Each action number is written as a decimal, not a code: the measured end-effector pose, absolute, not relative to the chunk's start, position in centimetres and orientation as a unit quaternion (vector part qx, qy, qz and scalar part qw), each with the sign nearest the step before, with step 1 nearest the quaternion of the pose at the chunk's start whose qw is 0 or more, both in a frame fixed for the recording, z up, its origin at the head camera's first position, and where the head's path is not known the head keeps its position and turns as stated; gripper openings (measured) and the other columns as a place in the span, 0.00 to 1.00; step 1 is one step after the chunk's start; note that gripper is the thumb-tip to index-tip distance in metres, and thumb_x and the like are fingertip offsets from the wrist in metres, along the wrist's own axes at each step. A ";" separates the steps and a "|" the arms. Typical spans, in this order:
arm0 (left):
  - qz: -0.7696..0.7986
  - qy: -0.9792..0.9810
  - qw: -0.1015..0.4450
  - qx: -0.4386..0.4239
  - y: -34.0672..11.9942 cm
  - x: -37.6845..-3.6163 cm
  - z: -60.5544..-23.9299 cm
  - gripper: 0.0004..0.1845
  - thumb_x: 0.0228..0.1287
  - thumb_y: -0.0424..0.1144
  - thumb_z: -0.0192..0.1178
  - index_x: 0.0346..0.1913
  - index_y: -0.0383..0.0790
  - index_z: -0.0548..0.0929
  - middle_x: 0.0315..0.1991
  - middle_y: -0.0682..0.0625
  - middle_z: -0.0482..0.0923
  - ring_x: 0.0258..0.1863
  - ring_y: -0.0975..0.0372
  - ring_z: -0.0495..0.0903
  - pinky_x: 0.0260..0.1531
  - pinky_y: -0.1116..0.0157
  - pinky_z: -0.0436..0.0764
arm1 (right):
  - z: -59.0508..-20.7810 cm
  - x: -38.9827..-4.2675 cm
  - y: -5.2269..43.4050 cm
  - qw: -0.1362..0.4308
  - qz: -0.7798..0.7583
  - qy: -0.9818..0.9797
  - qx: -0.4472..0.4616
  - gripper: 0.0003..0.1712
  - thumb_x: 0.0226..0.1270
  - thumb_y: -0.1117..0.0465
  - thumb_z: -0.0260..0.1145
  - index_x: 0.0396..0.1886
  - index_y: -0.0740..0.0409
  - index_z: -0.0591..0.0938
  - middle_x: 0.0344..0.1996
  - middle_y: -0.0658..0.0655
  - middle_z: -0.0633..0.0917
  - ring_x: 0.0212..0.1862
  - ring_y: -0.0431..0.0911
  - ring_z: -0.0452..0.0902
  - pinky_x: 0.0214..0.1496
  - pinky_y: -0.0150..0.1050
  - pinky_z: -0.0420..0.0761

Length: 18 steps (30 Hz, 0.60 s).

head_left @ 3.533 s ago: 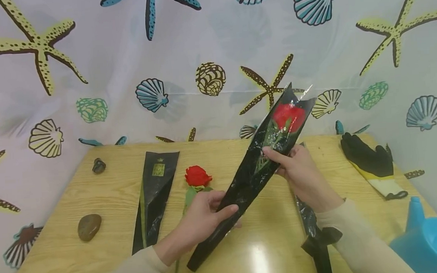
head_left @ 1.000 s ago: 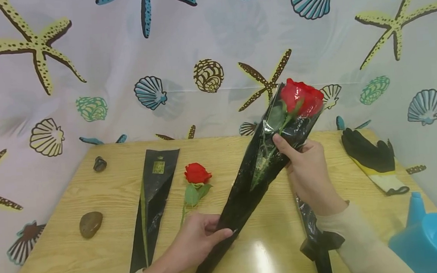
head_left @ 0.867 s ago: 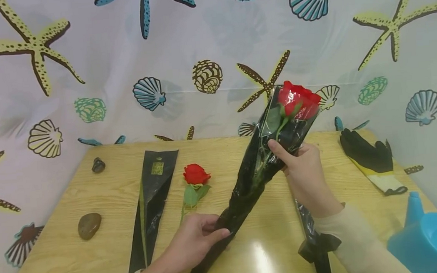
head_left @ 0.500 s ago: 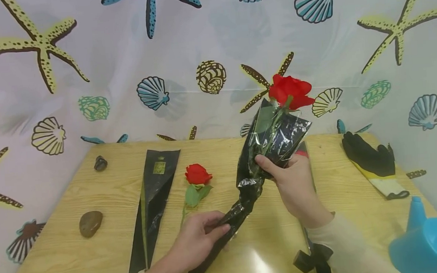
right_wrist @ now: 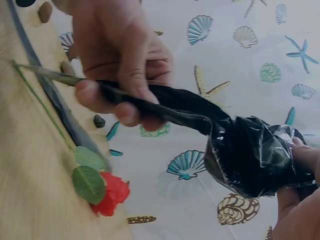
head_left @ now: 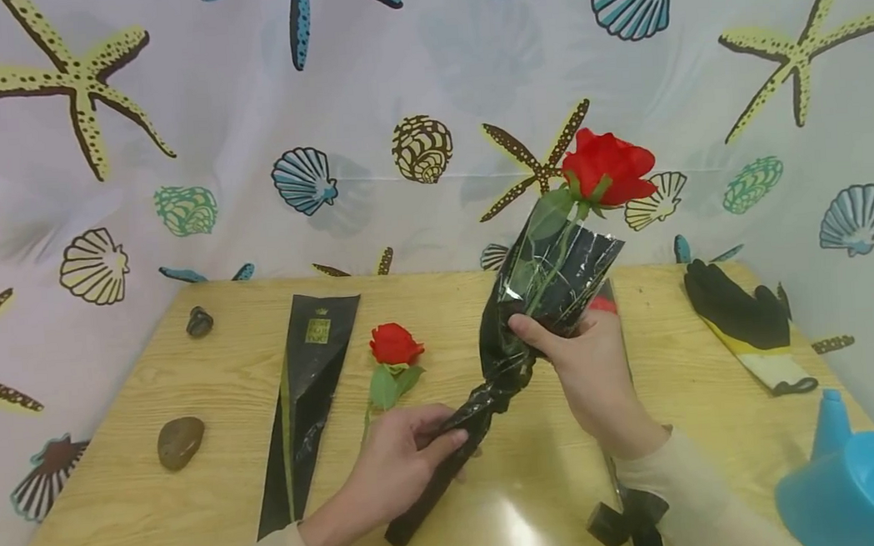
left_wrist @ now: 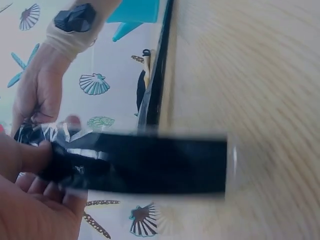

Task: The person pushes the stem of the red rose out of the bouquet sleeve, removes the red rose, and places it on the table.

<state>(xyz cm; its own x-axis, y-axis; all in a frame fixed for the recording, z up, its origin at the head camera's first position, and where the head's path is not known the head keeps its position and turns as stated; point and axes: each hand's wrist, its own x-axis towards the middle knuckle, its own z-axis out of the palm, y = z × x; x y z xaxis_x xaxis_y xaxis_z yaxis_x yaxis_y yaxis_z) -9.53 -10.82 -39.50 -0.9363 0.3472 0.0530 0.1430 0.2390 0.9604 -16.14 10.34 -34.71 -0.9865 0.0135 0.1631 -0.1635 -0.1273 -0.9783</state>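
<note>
A red rose (head_left: 609, 166) stands tilted up to the right, its bloom above the mouth of a black, clear-fronted flower sleeve (head_left: 516, 331). Its stem shows through the clear front. My right hand (head_left: 597, 372) grips the sleeve's upper part, thumb in front. Lower down, my left hand (head_left: 399, 463) pinches the narrow part. Between the hands the film is bunched and twisted. In the left wrist view the sleeve's flat lower end (left_wrist: 165, 162) juts past the left fingers. The right wrist view shows the crumpled film (right_wrist: 260, 155) by the right fingers.
A loose rose (head_left: 395, 345) and a flat black sleeve (head_left: 313, 397) lie left on the wooden table. Right lie another black sleeve with a bow (head_left: 632, 516), partly behind my right arm, a work glove (head_left: 743, 313) and a blue watering can (head_left: 855, 481). Stones (head_left: 180, 441) sit far left.
The rose's bloom, earlier inside the sleeve's top, has come out above its mouth. The sleeve's middle has bunched up, and my right hand has shifted slightly lower and left.
</note>
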 end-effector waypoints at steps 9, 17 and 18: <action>0.531 0.823 0.094 0.180 -12.0 -9.3 -40.3 0.15 0.65 0.39 0.67 0.22 0.40 0.78 0.14 0.65 0.66 0.16 0.71 0.64 0.18 0.72 0.63 | -32.7 -17.2 12.3 0.072 0.807 -0.581 0.074 0.21 0.57 0.68 0.76 0.51 0.69 0.83 0.46 0.60 0.86 0.50 0.49 0.81 0.53 0.43 0.79; 0.559 0.798 0.131 0.185 -13.0 -8.7 -40.9 0.06 0.68 0.39 0.63 0.41 0.39 0.87 0.23 0.57 0.82 0.23 0.67 0.78 0.25 0.71 0.74 | -32.2 -17.6 13.0 0.082 0.824 -0.557 0.068 0.21 0.57 0.70 0.75 0.51 0.68 0.83 0.48 0.58 0.85 0.49 0.45 0.79 0.51 0.40 0.79; 0.567 0.792 0.135 0.184 -13.1 -8.6 -40.9 0.08 0.69 0.37 0.62 0.46 0.37 0.86 0.27 0.54 0.85 0.26 0.64 0.82 0.28 0.70 0.77 | -32.2 -17.6 13.0 0.077 0.826 -0.554 0.065 0.22 0.57 0.69 0.75 0.52 0.68 0.83 0.49 0.59 0.85 0.51 0.46 0.79 0.53 0.41 0.79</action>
<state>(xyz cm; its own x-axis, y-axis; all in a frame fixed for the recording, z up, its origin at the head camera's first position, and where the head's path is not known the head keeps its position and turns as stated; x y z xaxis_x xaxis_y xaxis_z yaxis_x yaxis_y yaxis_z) -8.63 -13.11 -40.86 -0.8958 0.4444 -0.0046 0.1387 0.2895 0.9471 -17.60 13.01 -32.17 -0.9797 0.0562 0.1922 -0.1991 -0.3744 -0.9056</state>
